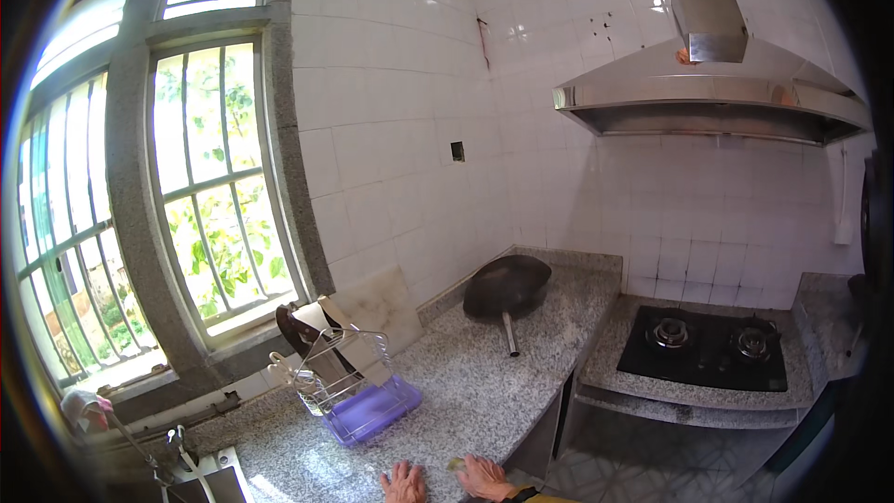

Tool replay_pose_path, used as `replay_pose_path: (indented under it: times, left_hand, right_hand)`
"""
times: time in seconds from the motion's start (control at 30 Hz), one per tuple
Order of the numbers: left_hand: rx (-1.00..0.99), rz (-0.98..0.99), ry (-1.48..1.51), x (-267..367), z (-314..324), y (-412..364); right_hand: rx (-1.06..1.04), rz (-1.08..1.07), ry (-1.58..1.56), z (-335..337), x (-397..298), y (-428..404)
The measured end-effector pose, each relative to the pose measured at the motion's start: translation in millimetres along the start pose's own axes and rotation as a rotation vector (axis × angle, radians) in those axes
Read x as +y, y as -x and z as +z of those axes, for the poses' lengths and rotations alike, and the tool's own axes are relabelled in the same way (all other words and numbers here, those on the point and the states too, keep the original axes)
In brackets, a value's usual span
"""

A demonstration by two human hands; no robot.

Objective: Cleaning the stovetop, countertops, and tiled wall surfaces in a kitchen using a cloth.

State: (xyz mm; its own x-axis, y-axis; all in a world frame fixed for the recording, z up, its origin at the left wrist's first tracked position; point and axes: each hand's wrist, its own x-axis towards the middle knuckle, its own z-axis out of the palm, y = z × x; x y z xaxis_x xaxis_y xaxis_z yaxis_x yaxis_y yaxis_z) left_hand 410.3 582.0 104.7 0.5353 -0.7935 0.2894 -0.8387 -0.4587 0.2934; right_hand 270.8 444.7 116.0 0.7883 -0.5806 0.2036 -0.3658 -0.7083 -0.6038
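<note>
At the bottom of the head view, my left hand [404, 483] rests palm down on the speckled granite countertop [447, 391], its fingers slightly apart and nothing seen in it. Just to its right, my right hand [483, 478] is near the counter's front edge, fingers curled around a small yellow-green item [456, 464] whose kind I cannot tell. Beyond the hands stands a wire dish rack [349, 370] with a purple plastic tray [370, 411] under it. A dark wok [506, 286] with a metal handle lies farther back on the counter.
A metal sink [209, 485] with a faucet [183, 443] is at lower left, under barred windows. Cutting boards [360, 342] and a dark-handled item lean at the rack. At right, a black two-burner gas stove [705, 349] sits on a lower ledge below a steel range hood [712, 94].
</note>
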Motion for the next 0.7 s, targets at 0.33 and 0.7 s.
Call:
replay_pose_path:
  times: [0.33, 0.7]
  left_hand:
    - [-0.009, -0.020, 0.053, 3, -4, 0]
    - [-0.036, -0.042, 0.004, -7, 11, 0]
  right_hand:
    - [0.050, -0.102, 0.015, -1, 5, -1]
    - [-0.006, -0.157, -0.088, 13, 23, -7]
